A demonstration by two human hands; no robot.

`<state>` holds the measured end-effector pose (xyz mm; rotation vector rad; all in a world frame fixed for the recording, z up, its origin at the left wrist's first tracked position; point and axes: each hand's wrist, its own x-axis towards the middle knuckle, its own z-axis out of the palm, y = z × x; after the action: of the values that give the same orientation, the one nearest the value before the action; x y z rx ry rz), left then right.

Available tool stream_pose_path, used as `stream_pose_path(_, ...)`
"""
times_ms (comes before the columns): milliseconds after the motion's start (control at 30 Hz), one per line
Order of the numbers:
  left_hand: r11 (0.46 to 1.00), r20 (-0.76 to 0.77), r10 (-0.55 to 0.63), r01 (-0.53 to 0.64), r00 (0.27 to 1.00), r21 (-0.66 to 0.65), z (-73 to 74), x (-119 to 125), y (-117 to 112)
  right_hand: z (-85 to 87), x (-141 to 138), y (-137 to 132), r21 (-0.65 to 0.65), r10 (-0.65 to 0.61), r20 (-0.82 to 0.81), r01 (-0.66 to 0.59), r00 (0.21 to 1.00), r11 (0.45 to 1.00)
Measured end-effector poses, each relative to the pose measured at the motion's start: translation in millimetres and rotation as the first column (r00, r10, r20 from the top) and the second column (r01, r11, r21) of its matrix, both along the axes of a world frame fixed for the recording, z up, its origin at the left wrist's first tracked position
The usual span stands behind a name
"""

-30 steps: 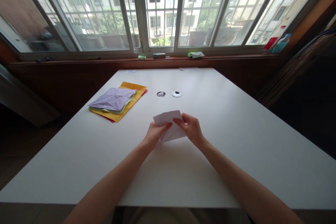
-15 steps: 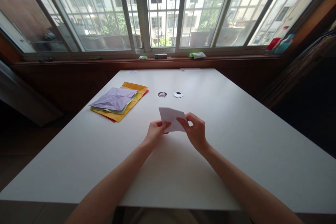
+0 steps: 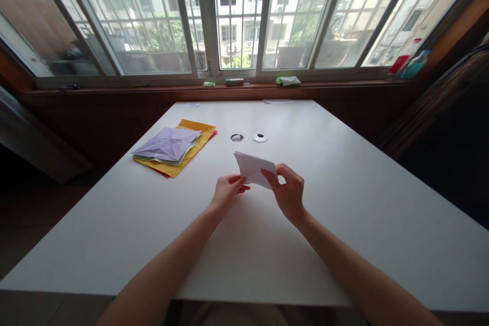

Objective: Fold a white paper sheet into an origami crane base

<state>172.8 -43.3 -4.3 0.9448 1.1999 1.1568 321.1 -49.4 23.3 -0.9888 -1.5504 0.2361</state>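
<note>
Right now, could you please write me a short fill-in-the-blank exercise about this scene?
The left hand and right hand hold ____ paper.
The top sheet of the pile is coloured ____.
Seen by the wearer, the pile lies on the table's ____ side.

Missing words: white; purple; left.

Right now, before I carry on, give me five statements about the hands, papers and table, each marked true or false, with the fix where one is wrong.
1. The left hand and the right hand both touch the white paper. True.
2. The purple sheet lies under the yellow paper. False: it lies above it.
3. Two round fittings show on the table beyond the hands. True.
4. The white paper lies flat on the table. False: it is tilted up in the hands.
5. A light green sheet shows between the purple sheet and the yellow paper. True.
</note>
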Motion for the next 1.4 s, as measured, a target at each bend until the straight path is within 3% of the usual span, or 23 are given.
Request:
stream_pose_path(600, 0.994, -0.013, 0.105, -0.105, 0.994, 0.019, 3.9, -1.5, -0.8, 1.3, 0.7, -2.4, 0.105, -0.048, -0.008, 0.048, 0.999, 0.993)
stream_pose_path(900, 0.995, -0.024, 0.094, -0.093, 0.995, 0.047, 3.3, -1.6, 0.3, -2.1, -1.1, -0.5, 0.006, -0.073, -0.071, 0.073, 0.995, 0.997)
stream_pose_path(1033, 0.998, -0.018, 0.035, -0.034, 0.999, 0.057, 2.2, -3.7, 0.6, -4.8, 3.2, 6.5, -0.178, -0.13, -0.198, 0.095, 0.971, 0.979)
stream_pose_path(1133, 0.997, -0.008, -0.039, 0.04, 0.999, 0.06, 4.0, -4.6, -1.3, -6.0, 5.9, 12.0, -0.324, -0.094, -0.333, -0.02, 0.938, 0.946)
stream_pose_path(1233, 0.991, 0.039, -0.099, 0.095, 0.994, 0.098, 7.0, -3.2, -4.0, -6.1, 5.6, 14.6, -0.419, 0.047, -0.451, -0.258, 0.891, 0.871)
stream_pose_path(1333, 0.992, 0.038, -0.067, 0.063, 0.997, 0.11, 8.4, 0.3, -5.9, -6.5, 3.9, 14.4, -0.5, 0.171, -0.474, -0.424, 0.864, 0.755)
stream_pose_path(1400, 0.996, 0.008, -0.022, 0.021, 1.0, 0.085, 7.8, 2.6, -6.4, -7.9, 2.7, 13.5, -0.53, 0.198, -0.429, -0.423, 0.881, 0.735)
